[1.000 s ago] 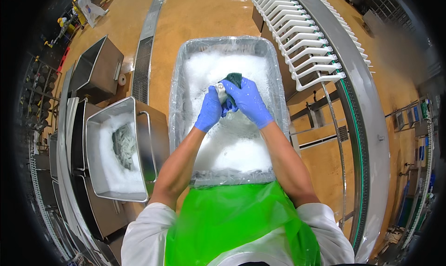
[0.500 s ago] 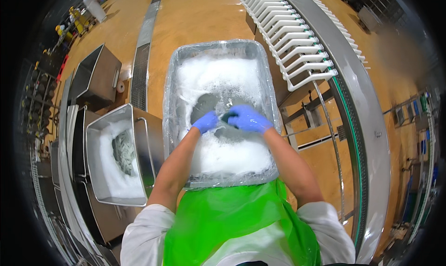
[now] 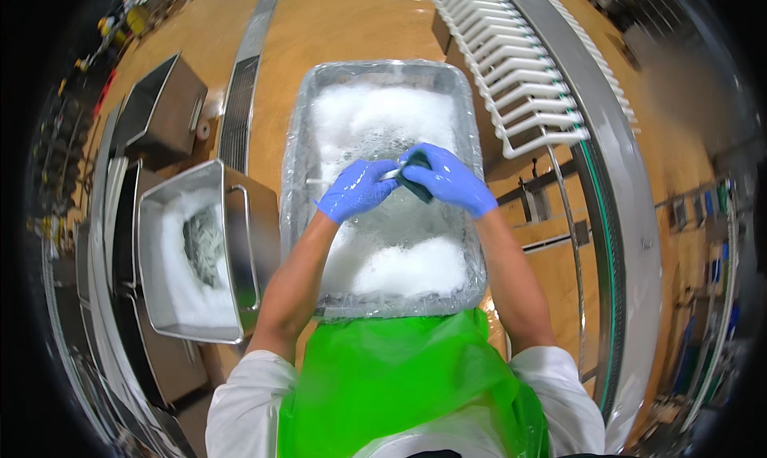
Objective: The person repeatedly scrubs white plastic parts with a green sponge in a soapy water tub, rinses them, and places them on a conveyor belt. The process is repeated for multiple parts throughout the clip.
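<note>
A grey basin lined with clear plastic holds foamy water. Above its middle, my left hand, in a blue glove, grips a slim white piece. My right hand, also gloved, is closed on a dark green scrubbing pad, which presses against the white piece's right end. The fingers of both hands nearly meet; the piece's full shape is hidden by them.
A steel tub of suds and pale pieces stands at left, near steel bins. On the right runs a conveyor with white angled bars. A floor drain lies beyond the tub.
Half a second ago both hands were low at the water with the white piece unseen; now they are raised, with piece and pad in view. The whole scene has shifted slightly as the camera moved.
</note>
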### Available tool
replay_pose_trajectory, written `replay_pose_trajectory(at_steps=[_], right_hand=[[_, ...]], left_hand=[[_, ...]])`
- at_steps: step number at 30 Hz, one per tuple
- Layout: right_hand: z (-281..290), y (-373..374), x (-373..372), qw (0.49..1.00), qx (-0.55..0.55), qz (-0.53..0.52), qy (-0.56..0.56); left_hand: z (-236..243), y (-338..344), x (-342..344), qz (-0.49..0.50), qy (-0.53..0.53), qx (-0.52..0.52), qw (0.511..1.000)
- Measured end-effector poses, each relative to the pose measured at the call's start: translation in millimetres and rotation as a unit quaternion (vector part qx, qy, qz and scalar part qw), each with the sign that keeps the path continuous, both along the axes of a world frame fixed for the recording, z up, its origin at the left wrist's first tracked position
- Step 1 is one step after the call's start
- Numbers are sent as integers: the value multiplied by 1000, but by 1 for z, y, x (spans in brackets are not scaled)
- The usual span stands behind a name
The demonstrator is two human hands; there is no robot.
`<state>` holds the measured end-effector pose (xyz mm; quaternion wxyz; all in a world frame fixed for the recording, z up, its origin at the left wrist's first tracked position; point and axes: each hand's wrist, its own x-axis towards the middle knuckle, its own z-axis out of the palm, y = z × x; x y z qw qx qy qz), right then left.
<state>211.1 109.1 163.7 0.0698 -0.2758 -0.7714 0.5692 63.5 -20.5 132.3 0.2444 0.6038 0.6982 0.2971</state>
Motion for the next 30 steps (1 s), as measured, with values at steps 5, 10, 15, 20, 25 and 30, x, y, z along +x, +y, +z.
replay_pose_trajectory(at_steps=[5, 10, 15, 20, 25, 30], right_hand=[[-27, 0, -25, 986, 96, -137, 22], [-27, 10, 7, 980, -145, -133, -3], [-40, -9, -9, 950, 80, -216, 212], [6, -20, -9, 884, 396, -58, 242], [-22, 4, 21, 867, 474, -28, 152], [2, -16, 9, 892, 375, -38, 249]], left_hand=[[-16, 10, 10, 55, 44, 1, 997], [14, 2, 0, 16, 33, -52, 998], [17, 5, -9, 89, -289, -86, 949], [5, 4, -12, 143, -422, -47, 894], [16, -3, -15, 138, -529, -74, 834], [11, 1, -2, 138, -530, -92, 832]])
